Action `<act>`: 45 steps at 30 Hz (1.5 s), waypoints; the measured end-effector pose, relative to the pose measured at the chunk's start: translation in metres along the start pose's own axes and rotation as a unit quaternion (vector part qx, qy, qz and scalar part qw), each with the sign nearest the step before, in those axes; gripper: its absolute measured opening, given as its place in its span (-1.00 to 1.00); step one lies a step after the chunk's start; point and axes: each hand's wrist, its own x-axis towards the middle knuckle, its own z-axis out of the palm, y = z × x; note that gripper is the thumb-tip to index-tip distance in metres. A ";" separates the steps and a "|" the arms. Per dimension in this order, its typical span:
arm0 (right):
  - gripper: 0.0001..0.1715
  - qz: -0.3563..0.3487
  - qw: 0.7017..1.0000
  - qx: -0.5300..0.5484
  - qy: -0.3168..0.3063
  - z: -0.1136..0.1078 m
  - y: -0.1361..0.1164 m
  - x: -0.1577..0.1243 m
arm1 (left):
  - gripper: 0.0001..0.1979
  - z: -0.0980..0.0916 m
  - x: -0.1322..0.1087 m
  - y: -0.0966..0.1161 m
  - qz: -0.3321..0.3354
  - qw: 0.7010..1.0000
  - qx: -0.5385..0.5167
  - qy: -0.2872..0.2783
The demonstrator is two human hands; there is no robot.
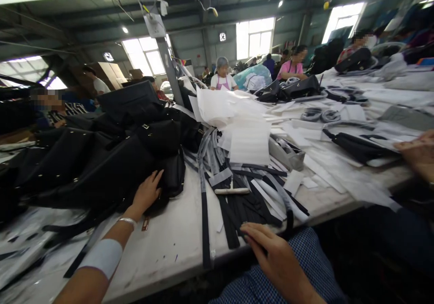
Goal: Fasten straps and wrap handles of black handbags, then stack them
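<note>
My left hand (148,193) rests against the black handbag (171,173) at the near end of a large pile, fingers stretched out and not closed round anything. A white band (103,254) wraps that forearm. Just below the wrist lies a small brown tag (145,224) on the white table (162,254). My right hand (271,249) is at the table's front edge, its fingers extended beside several black straps (252,206). Nothing shows in its grasp. A pale T-shaped tool (232,190) lies across the straps.
The black bag pile (101,159) fills the left side. White foam sheets (251,141) are heaped mid-table, near a grey box (287,152). At right, another person's hand (418,152) is beside a black bag (362,145). More people are across the table.
</note>
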 end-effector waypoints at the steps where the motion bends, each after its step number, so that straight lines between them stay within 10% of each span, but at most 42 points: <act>1: -0.67 0.002 1.000 0.000 -0.008 0.001 -0.002 -0.003 | -0.35 -0.001 0.003 0.000 -0.002 1.000 0.006 0.009; 6: -0.67 0.015 0.999 0.006 -0.038 0.001 -0.005 -0.012 | -0.49 -0.028 0.019 -0.005 -0.031 0.998 0.025 0.044; 12: -0.63 0.028 0.995 0.086 -0.051 0.010 -0.018 0.013 | -0.54 -0.109 0.028 0.003 -0.030 0.995 0.017 0.093; 19: 0.04 0.072 0.917 0.372 -0.122 0.055 -0.039 0.063 | -0.60 -0.199 0.050 0.054 -0.025 0.976 -0.121 0.177; 23: 0.20 0.048 0.862 0.492 -0.114 0.065 -0.054 0.079 | -0.63 -0.229 0.054 0.076 -0.139 0.807 -0.548 0.170; 29: 0.33 0.028 0.900 0.435 0.018 0.051 -0.088 0.111 | -0.78 -0.196 -0.003 0.113 -0.204 0.649 -0.719 0.142; 36: -0.33 0.000 0.954 0.299 -0.025 0.019 -0.075 0.148 | -0.76 -0.124 -0.105 0.160 -0.348 0.451 -0.808 0.151; 41: -0.40 0.031 0.977 0.205 -0.050 0.039 -0.049 0.164 | -0.84 -0.071 -0.144 0.196 -0.376 0.480 -0.790 0.073; 45: -0.25 0.083 0.971 0.225 0.008 0.048 -0.039 0.146 | -0.82 -0.063 -0.147 0.185 -0.340 0.576 -0.743 -0.025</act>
